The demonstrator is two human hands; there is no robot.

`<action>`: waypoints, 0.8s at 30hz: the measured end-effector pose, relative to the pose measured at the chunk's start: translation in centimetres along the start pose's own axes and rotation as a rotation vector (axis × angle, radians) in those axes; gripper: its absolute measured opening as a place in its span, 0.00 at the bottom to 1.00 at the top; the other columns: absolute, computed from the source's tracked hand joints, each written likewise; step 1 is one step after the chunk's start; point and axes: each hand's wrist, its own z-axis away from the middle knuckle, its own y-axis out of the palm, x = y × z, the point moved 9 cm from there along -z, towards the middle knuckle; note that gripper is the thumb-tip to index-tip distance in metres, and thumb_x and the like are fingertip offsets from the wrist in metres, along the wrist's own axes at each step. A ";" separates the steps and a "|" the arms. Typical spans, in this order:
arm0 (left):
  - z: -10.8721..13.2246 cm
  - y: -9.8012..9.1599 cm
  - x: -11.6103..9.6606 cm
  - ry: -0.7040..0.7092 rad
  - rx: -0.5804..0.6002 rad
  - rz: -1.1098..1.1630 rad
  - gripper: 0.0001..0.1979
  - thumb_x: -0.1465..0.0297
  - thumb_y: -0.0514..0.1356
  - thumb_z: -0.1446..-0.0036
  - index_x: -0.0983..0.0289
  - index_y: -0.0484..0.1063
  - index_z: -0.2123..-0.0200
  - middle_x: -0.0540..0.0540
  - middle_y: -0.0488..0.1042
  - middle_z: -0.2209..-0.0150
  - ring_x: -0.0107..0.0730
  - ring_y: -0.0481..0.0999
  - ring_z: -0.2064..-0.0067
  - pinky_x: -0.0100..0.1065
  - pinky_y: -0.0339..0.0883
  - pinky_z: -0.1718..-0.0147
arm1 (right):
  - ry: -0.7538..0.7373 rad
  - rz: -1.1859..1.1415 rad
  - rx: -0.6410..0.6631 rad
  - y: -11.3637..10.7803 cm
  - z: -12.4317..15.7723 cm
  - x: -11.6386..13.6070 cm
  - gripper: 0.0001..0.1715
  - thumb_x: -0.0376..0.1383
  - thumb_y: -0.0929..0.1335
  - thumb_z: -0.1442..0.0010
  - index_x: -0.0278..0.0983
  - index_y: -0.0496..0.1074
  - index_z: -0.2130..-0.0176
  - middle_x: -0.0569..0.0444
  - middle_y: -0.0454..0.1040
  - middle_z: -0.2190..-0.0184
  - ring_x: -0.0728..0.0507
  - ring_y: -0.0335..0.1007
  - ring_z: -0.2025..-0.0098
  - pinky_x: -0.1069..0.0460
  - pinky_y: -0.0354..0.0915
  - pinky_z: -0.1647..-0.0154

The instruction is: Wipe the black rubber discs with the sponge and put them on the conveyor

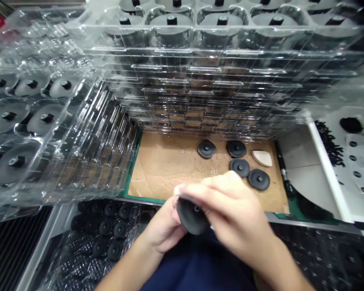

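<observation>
Between my hands is a dark rubbery disc (pixel 191 218) with a small hub in its face, tilted toward me. My left hand (pixel 166 228) grips its left edge, the fingers partly behind it. My right hand (pixel 235 206) is closed over its upper right side, fingertips at the rim. Beyond my hands, on a brown cardboard sheet (pixel 160 161), lie several similar dark discs, among them one disc (pixel 206 149) apart from the others and one disc (pixel 259 179) nearest my right hand. A pale wedge-shaped piece (pixel 262 158) rests beside them.
Tall stacks of clear plastic trays (pixel 212 60) stand at the back and clear trays (pixel 48 133) at the left, holding discs. A tray of dark discs (pixel 109 226) sits low at front left. At right are a white partition (pixel 329 169) and small black parts (pixel 329 141).
</observation>
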 end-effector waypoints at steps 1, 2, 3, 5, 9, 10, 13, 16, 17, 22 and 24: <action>0.0 0.2 -0.2 0.020 0.013 0.016 0.25 0.58 0.74 0.70 0.64 0.79 0.66 0.51 0.77 0.70 0.33 0.76 0.64 0.29 0.68 0.63 | 0.077 0.051 -0.012 -0.1 0.0 -0.6 0.14 0.27 0.61 0.36 0.36 0.74 0.56 0.54 0.77 0.67 0.48 0.68 0.68 0.50 0.55 0.66; 0.0 0.4 -0.5 0.039 0.024 0.029 0.27 0.57 0.74 0.72 0.64 0.78 0.65 0.51 0.77 0.69 0.32 0.75 0.64 0.28 0.68 0.62 | 0.117 0.097 -0.023 -0.1 0.1 -0.9 0.14 0.27 0.62 0.37 0.35 0.74 0.56 0.53 0.77 0.66 0.47 0.68 0.68 0.50 0.54 0.66; 0.1 0.5 -0.6 0.052 0.030 0.034 0.28 0.57 0.74 0.71 0.64 0.78 0.64 0.51 0.77 0.68 0.32 0.75 0.64 0.28 0.68 0.62 | 0.099 0.113 -0.034 -0.1 0.0 -0.6 0.14 0.27 0.62 0.36 0.35 0.74 0.56 0.53 0.77 0.67 0.47 0.67 0.68 0.49 0.54 0.67; 0.1 0.8 -0.9 0.079 0.046 0.030 0.27 0.57 0.73 0.67 0.65 0.77 0.62 0.53 0.77 0.67 0.35 0.76 0.61 0.32 0.68 0.58 | -0.017 0.053 -0.064 0.0 -0.2 0.4 0.15 0.28 0.61 0.35 0.35 0.74 0.54 0.54 0.77 0.67 0.47 0.67 0.70 0.49 0.54 0.68; 0.3 -0.1 -1.7 0.193 0.016 0.045 0.28 0.60 0.73 0.67 0.61 0.76 0.59 0.53 0.79 0.62 0.38 0.76 0.57 0.32 0.68 0.55 | 0.081 -0.022 -0.175 -0.1 0.3 -2.2 0.13 0.29 0.63 0.36 0.37 0.73 0.54 0.56 0.79 0.63 0.48 0.71 0.64 0.50 0.58 0.62; 0.4 -0.5 -1.9 0.227 0.008 0.074 0.29 0.61 0.74 0.68 0.58 0.76 0.57 0.52 0.79 0.58 0.37 0.76 0.56 0.31 0.68 0.55 | 0.175 0.007 -0.201 0.0 0.9 -3.9 0.12 0.30 0.64 0.37 0.38 0.73 0.55 0.56 0.79 0.62 0.48 0.72 0.63 0.51 0.59 0.62; 0.5 -1.5 -2.3 0.289 0.010 0.155 0.30 0.64 0.74 0.66 0.52 0.75 0.54 0.51 0.76 0.49 0.37 0.77 0.53 0.31 0.68 0.53 | 0.373 0.031 -0.186 2.1 4.0 -8.6 0.12 0.34 0.64 0.37 0.39 0.75 0.56 0.54 0.79 0.63 0.47 0.73 0.65 0.51 0.63 0.64; 0.6 -1.9 -2.5 0.298 0.001 0.162 0.29 0.65 0.74 0.65 0.53 0.75 0.55 0.50 0.78 0.52 0.36 0.77 0.52 0.30 0.68 0.53 | 0.425 0.005 -0.114 5.2 6.9 -11.6 0.12 0.35 0.64 0.38 0.39 0.77 0.60 0.53 0.80 0.66 0.45 0.75 0.66 0.50 0.67 0.65; 0.6 -1.8 -2.5 0.289 -0.006 0.160 0.28 0.66 0.74 0.65 0.53 0.76 0.55 0.50 0.79 0.53 0.35 0.77 0.53 0.30 0.69 0.53 | 0.431 -0.001 -0.101 5.8 7.5 -12.0 0.11 0.36 0.65 0.38 0.39 0.77 0.62 0.53 0.80 0.67 0.45 0.76 0.67 0.50 0.68 0.65; 0.5 -1.1 -2.4 0.250 -0.056 0.165 0.29 0.68 0.74 0.67 0.55 0.76 0.56 0.50 0.79 0.55 0.34 0.77 0.55 0.28 0.69 0.55 | 0.496 -0.025 -0.168 2.7 6.0 -9.6 0.13 0.36 0.64 0.37 0.39 0.75 0.56 0.52 0.79 0.62 0.48 0.71 0.73 0.54 0.66 0.75; 0.5 -0.8 -2.4 0.249 -0.066 0.166 0.29 0.71 0.74 0.66 0.56 0.76 0.56 0.49 0.79 0.56 0.32 0.77 0.56 0.26 0.69 0.56 | 0.418 -0.029 -0.291 0.0 4.0 -6.2 0.14 0.34 0.65 0.37 0.39 0.73 0.52 0.52 0.77 0.58 0.48 0.71 0.70 0.53 0.65 0.72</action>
